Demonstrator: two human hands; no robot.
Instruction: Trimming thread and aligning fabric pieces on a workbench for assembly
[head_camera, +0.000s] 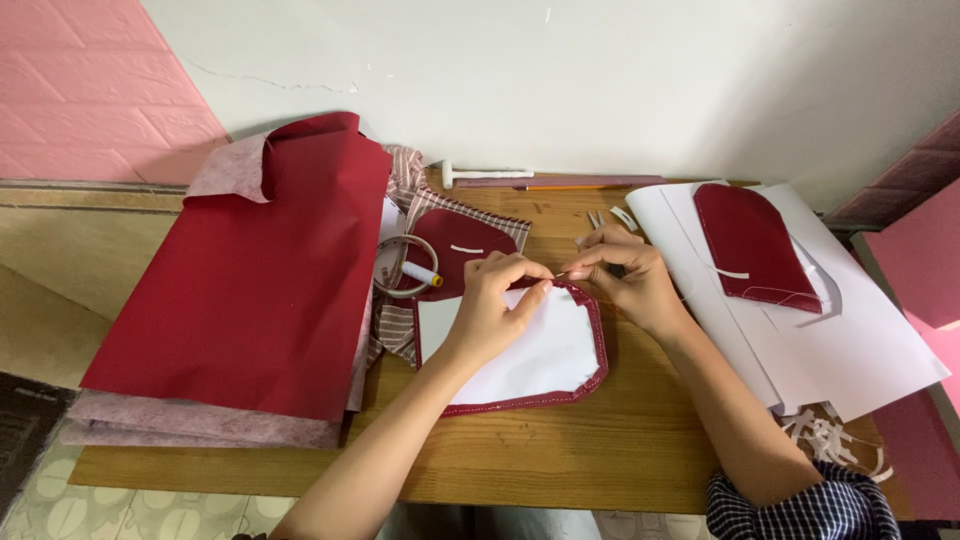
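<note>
On the table: a wooden tabletop (560, 450) runs along a white wall, with pink panels at either side.
Fabric stack: a big folded sheet of dark red material (255, 290) lies at the left over a pale pink mottled layer, one corner turned back near the wall.
Paper sheets: white sheets (860, 350) fan out at the right, with a dark red rounded piece (750, 245) lying on them and white paper scraps (830, 440) just below them at the table's edge.
Work piece: a white panel with a dark red folded border (540, 355) lies at the middle of the table, straight ahead of the person, beside the fabric stack.
Second red piece: a smaller rounded red piece (455, 245) rests on striped cloth behind the panel.
Left hand (490, 305): fingers curled and pinched together on the panel's upper red edge.
Right hand (625, 275): thumb and forefinger closed on the same edge, tips nearly touching the left hand's; whether a needle is between them is too small to tell.
Small items: a ring-shaped hoop (390, 265) and a white tube with a yellow tip (422, 273) lie left of the hands; pencils (560, 184) sit along the wall.
</note>
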